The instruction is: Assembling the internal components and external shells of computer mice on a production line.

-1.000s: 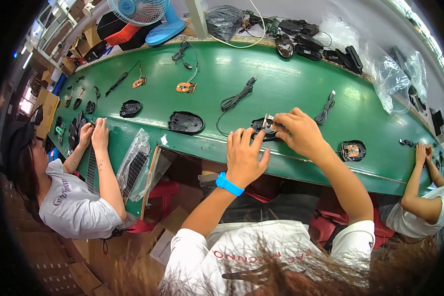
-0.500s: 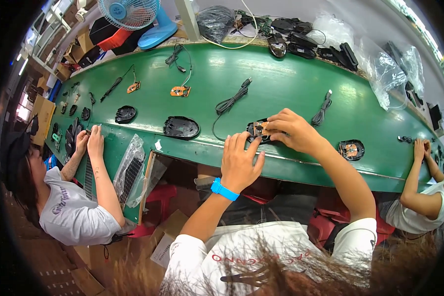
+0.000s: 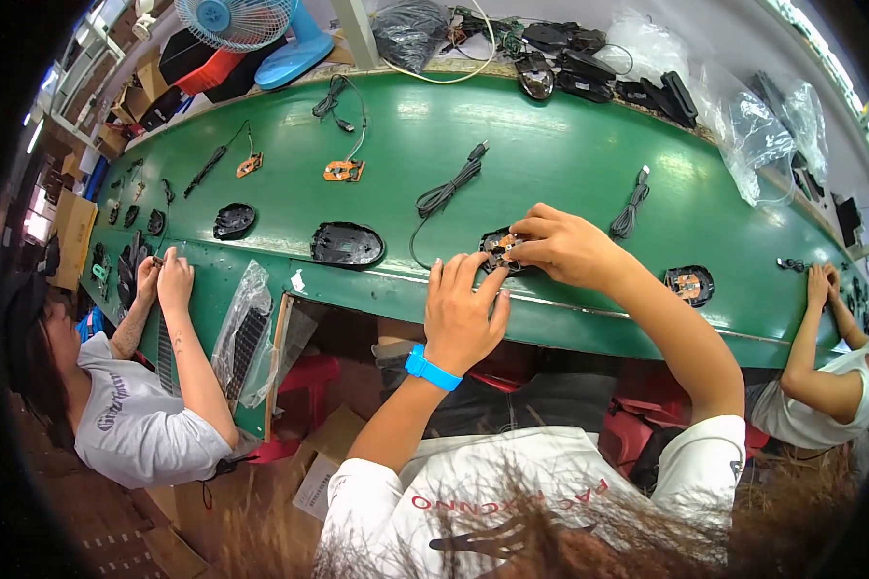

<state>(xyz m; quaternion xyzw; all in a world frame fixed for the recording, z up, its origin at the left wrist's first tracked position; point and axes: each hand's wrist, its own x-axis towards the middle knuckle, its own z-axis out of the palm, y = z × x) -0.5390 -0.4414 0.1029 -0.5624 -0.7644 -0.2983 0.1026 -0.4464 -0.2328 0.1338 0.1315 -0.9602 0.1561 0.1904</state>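
Note:
A black mouse bottom shell (image 3: 488,243) lies near the front edge of the green worktable, with an orange circuit board (image 3: 510,241) at it. My right hand (image 3: 570,249) comes over from the right, its thumb and fingers pinched on the board. From the near left, my left hand (image 3: 465,314), with a blue band on its wrist, rests bent fingertips at the shell's near rim and steadies it. Fingers partly cover shell and board, so how the board sits is hidden. A coiled black cable (image 3: 449,188) lies beyond, its lead running toward the shell.
An open mouse shell (image 3: 348,245) lies to the left; another, holding an orange board (image 3: 689,287), is to the right. A bundled cable (image 3: 630,205) and a loose board (image 3: 344,171) lie farther back. People sit at both sides. A blue fan (image 3: 294,48) stands behind.
My right fingers have shifted slightly and tilted the orange board at the shell. My left hand stays by the near rim. The whole view has moved a little.

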